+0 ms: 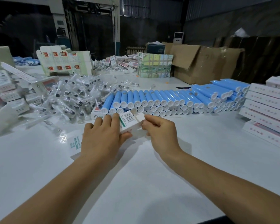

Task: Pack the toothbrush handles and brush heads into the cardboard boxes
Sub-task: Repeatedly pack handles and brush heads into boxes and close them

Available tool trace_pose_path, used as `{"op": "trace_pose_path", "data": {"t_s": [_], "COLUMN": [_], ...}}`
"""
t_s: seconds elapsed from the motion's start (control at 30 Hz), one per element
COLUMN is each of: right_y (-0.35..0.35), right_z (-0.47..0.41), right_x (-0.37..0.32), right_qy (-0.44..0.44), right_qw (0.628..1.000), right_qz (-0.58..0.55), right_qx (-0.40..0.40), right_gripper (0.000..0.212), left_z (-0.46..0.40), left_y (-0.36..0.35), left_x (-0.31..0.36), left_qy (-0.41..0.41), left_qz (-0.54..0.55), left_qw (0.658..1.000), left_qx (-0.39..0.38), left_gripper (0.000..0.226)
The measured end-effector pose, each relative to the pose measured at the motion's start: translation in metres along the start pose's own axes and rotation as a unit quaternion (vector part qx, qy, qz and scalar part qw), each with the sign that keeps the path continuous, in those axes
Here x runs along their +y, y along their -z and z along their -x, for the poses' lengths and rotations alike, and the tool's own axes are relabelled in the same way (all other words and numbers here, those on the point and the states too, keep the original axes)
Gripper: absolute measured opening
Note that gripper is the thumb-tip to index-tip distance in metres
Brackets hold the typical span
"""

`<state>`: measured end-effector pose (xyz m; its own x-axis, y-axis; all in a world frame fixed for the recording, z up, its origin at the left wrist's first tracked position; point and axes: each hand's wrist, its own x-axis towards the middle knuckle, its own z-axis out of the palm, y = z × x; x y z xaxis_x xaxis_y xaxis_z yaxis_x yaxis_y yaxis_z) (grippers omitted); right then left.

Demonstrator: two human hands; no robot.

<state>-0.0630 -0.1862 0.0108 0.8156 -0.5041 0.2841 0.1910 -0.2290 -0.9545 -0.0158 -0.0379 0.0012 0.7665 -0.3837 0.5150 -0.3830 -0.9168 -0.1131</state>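
Note:
A small white cardboard box point(130, 120) with a barcode and a green stripe is held over the white table point(136, 183) in front of me. My left hand point(102, 135) grips its left side, fingers over the top and thumb beneath. My right hand point(160, 131) pinches the box's white end flap point(140, 118). Behind the box, blue toothbrush handles point(168, 101) with white end caps lie stacked in a long row. A heap of clear-bagged brush heads point(74, 96) lies at the left. Another white box point(74, 146) lies under my left wrist.
Stacks of flat white cartons point(268, 107) stand at the right edge. Printed box blanks point(65, 62) and a taped bundle point(155, 65) stand at the back, with large brown cartons point(204, 63) beyond. More small boxes point(10, 94) pile up at the far left.

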Motion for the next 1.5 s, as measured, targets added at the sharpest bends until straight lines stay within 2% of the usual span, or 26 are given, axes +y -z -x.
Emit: {"op": "trace_pose_path", "data": {"t_s": [0.17,0.3,0.4,0.5,0.57,0.67,0.77,0.9,0.93,1.0,1.07,1.1,1.13,1.17,1.2,1.23,1.27,1.3,1.37,1.4,1.43,1.47,1.5], "right_y": [-0.003,-0.004,-0.002,0.001,0.002,0.002,0.000,-0.007,-0.007,-0.005,0.001,0.005,0.008,0.007,0.005,0.002,-0.002,-0.006,-0.009,-0.008,-0.006,-0.004,-0.004], "right_z": [0.003,0.010,0.008,0.000,-0.006,-0.008,-0.007,-0.005,-0.003,-0.002,-0.008,-0.012,-0.014,-0.016,-0.015,-0.011,-0.008,-0.008,-0.008,-0.007,-0.005,-0.002,0.000], "right_x": [0.002,0.002,0.000,-0.001,-0.002,-0.003,-0.001,-0.003,-0.005,-0.009,-0.009,-0.009,-0.009,-0.010,-0.012,-0.015,-0.014,-0.012,-0.007,-0.005,-0.003,0.001,0.005], "right_qy": [0.013,0.055,0.056,0.092,0.075,0.039,-0.026,-0.083,-0.083,-0.024,0.038,0.018,-0.057,-0.165,-0.266,-0.313,-0.307,-0.276,-0.177,-0.098,-0.014,0.069,0.115], "right_qw": [0.999,0.995,0.994,0.985,0.982,0.983,0.994,0.993,0.993,0.997,0.998,0.997,0.994,0.966,0.907,0.859,0.844,0.854,0.918,0.963,0.993,0.994,0.982], "right_qz": [-0.015,0.052,0.063,0.124,0.152,0.156,0.087,0.034,0.022,0.022,0.052,0.028,-0.060,-0.197,-0.322,-0.388,-0.411,-0.409,-0.330,-0.226,-0.083,0.055,0.136], "right_qx": [-0.035,-0.069,-0.066,-0.073,-0.090,-0.090,-0.061,-0.076,-0.087,-0.076,0.018,0.064,0.073,0.031,-0.054,-0.113,-0.153,-0.166,-0.133,-0.106,-0.085,-0.069,-0.065], "right_gripper": [0.022,0.025,0.038,0.048,0.052,0.039,0.014,0.015,0.017,0.025,0.017,0.025,0.037,0.042,0.044,0.047,0.045,0.036,0.011,0.012,0.018,0.020,0.019], "left_z": [0.001,0.001,0.003,0.007,0.010,0.012,0.013,0.014,0.013,0.011,0.007,0.006,0.005,0.004,0.004,0.005,0.006,0.008,0.012,0.014,0.016,0.017,0.018], "left_y": [0.001,0.003,0.005,0.004,0.005,0.006,0.007,0.004,0.003,0.002,0.006,0.008,0.009,0.010,0.010,0.009,0.009,0.010,0.012,0.012,0.011,0.011,0.011], "left_x": [0.003,0.006,0.006,0.009,0.013,0.016,0.018,0.019,0.019,0.018,0.015,0.013,0.012,0.012,0.013,0.016,0.018,0.020,0.023,0.024,0.025,0.026,0.027], "left_qy": [0.009,0.005,-0.006,-0.033,-0.052,-0.057,-0.055,-0.048,-0.045,-0.033,-0.009,0.002,0.012,0.016,0.011,0.000,-0.012,-0.022,-0.035,-0.040,-0.048,-0.055,-0.063], "left_qz": [-0.018,-0.042,-0.014,-0.004,-0.013,-0.028,-0.034,-0.054,-0.054,-0.048,-0.015,0.006,0.022,0.024,0.019,0.015,0.020,0.032,0.045,0.035,0.022,0.011,0.001], "left_qw": [1.000,0.999,1.000,0.999,0.998,0.998,0.998,0.997,0.997,0.998,0.999,0.999,0.999,0.999,0.999,0.999,0.999,0.999,0.997,0.997,0.997,0.997,0.996], "left_qx": [0.006,-0.016,-0.007,0.019,0.029,0.027,0.028,0.027,0.027,0.031,0.037,0.039,0.042,0.039,0.035,0.030,0.032,0.036,0.052,0.054,0.056,0.061,0.064], "left_gripper": [0.081,0.081,0.076,0.073,0.072,0.072,0.073,0.076,0.076,0.076,0.080,0.083,0.086,0.087,0.086,0.084,0.081,0.077,0.072,0.072,0.073,0.073,0.073]}}
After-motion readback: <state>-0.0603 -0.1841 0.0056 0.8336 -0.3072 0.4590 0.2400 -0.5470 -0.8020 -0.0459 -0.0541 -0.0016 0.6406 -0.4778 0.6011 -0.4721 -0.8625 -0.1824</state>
